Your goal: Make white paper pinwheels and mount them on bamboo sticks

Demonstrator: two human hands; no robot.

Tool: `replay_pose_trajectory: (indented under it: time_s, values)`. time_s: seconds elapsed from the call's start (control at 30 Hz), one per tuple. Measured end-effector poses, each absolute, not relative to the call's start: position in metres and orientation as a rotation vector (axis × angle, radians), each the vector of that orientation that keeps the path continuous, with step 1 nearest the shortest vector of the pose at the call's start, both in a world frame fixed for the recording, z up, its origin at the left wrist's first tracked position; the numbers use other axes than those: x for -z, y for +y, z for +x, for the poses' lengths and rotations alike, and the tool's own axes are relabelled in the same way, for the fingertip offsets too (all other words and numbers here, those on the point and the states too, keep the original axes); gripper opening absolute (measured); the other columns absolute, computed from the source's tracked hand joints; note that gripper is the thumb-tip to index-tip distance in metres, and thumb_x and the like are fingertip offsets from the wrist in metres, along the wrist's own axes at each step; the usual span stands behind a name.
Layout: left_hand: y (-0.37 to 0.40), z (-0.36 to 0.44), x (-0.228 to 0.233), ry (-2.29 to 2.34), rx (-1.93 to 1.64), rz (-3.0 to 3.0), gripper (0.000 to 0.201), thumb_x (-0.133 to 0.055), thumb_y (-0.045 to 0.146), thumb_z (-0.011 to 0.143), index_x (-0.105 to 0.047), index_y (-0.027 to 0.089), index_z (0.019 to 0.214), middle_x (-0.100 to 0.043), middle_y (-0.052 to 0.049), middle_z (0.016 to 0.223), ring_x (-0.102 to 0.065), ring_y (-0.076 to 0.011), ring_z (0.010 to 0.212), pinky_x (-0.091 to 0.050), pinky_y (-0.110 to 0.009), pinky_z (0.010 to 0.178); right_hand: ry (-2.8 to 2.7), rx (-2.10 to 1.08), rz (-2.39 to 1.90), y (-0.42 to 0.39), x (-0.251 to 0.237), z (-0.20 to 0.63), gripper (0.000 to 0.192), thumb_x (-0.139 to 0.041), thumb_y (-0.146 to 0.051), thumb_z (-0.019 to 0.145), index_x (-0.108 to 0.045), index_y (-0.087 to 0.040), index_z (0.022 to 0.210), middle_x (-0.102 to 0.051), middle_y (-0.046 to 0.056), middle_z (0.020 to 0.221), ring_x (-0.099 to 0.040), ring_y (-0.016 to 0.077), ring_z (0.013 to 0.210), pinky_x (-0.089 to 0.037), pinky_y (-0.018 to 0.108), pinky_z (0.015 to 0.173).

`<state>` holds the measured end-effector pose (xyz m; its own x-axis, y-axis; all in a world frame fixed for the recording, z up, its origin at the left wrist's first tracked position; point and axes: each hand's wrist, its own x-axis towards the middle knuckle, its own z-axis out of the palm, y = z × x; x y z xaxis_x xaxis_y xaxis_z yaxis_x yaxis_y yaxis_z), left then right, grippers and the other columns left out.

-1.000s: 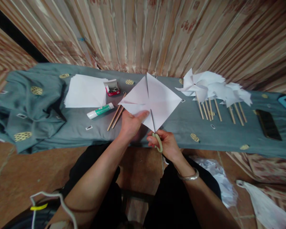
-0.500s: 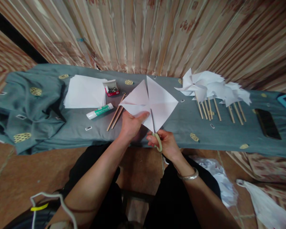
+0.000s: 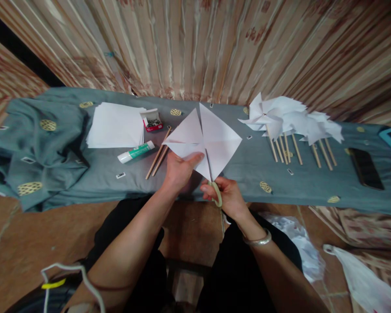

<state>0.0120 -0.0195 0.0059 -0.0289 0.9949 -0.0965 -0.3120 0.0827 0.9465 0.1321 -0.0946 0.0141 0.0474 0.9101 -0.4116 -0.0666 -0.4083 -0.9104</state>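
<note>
Left hand (image 3: 179, 171) fingers are clamped on the near-left part of the white paper square (image 3: 205, 141), thumb on top. Right hand (image 3: 228, 198) fingers are closed through the pale-handled scissors (image 3: 215, 189), blades set into the paper's near corner. Since the earlier frame the paper is seen slightly lower and narrower; the hands are barely shifted. Small red box (image 3: 153, 119) is open, dark pins inside. The paper is held over the cloth-covered desk (image 3: 280, 182), diagonal creases and cuts visible.
</note>
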Motion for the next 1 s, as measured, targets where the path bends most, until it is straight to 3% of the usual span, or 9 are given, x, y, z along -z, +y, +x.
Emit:
replay_pose_trajectory:
  time_s: [0.43, 0.73, 1.0]
  values:
    - [-0.0213, 0.0119, -0.0067, 1.038, -1.291, 0.881, 0.023, -0.077, 0.023, 0.056, -0.065, 0.016, 0.074, -0.068, -0.004, 0.076, -0.063, -0.0193, 0.070, -0.050, -0.031, 0.071, -0.783, -1.505, -1.491, -0.0920, -0.0182, 0.1295, 0.040, -0.091, -0.042, 0.038, -0.067, -0.017, 0.060, -0.060, -0.005, 0.048, -0.051, 0.0072, 0.043, -0.045, 0.021, 0.044]
    - [-0.0196, 0.0122, -0.0029, 1.055, -1.286, 0.912, 0.024, -0.078, 0.023, 0.057, -0.067, 0.015, 0.076, -0.069, -0.005, 0.079, -0.065, -0.0207, 0.072, -0.050, -0.033, 0.071, -0.884, -1.489, -1.487, -0.0936, -0.0143, 0.1317, 0.041, -0.087, -0.048, 0.047, -0.065, -0.018, 0.062, -0.059, -0.005, 0.049, -0.051, 0.0089, 0.044, -0.046, 0.024, 0.045]
    - [-0.0128, 0.0069, -0.0061, 1.058, -1.348, 0.839, 0.027, -0.079, 0.023, 0.053, -0.068, 0.014, 0.076, -0.072, -0.005, 0.078, -0.065, -0.0207, 0.072, -0.053, -0.035, 0.077, -0.998, -1.678, -1.443, -0.0991, -0.0114, 0.1365, 0.048, -0.083, -0.055, 0.056, -0.065, -0.018, 0.079, -0.064, -0.002, 0.058, -0.056, 0.0091, 0.051, -0.044, 0.022, 0.050]
